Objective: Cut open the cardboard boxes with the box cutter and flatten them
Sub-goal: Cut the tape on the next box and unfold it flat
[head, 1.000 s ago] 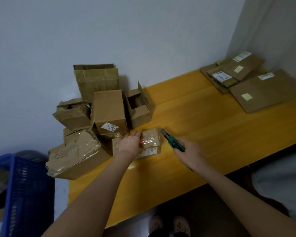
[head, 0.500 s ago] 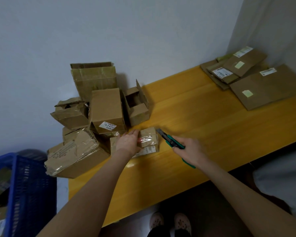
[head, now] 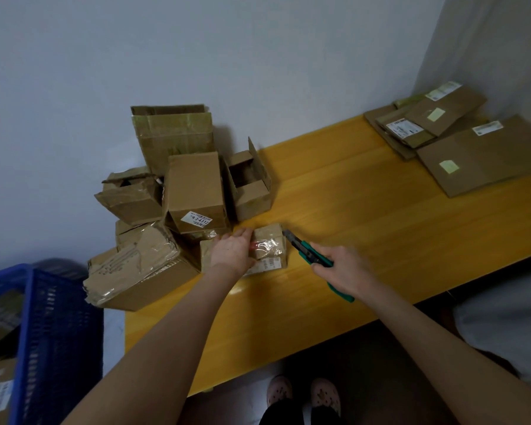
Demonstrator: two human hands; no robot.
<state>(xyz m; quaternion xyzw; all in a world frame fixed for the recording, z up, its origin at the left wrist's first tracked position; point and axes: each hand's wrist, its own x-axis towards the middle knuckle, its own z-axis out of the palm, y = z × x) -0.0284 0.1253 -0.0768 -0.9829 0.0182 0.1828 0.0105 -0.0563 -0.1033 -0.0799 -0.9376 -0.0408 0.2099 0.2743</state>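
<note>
Head camera: the left hand (head: pixel 232 251) lies flat, fingers straight, on the near left part of a small taped box (head: pixel 270 245) on the yellow table (head: pixel 350 216). Just right of it, the right hand (head: pixel 342 271) grips a green box cutter (head: pixel 307 254), whose tip points at the box's right edge. A pile of boxes (head: pixel 193 191) stands just beyond the left hand. Flattened cardboard (head: pixel 472 154) lies well beyond the right hand. A blue crate (head: pixel 43 332) sits left of the left arm.
</note>
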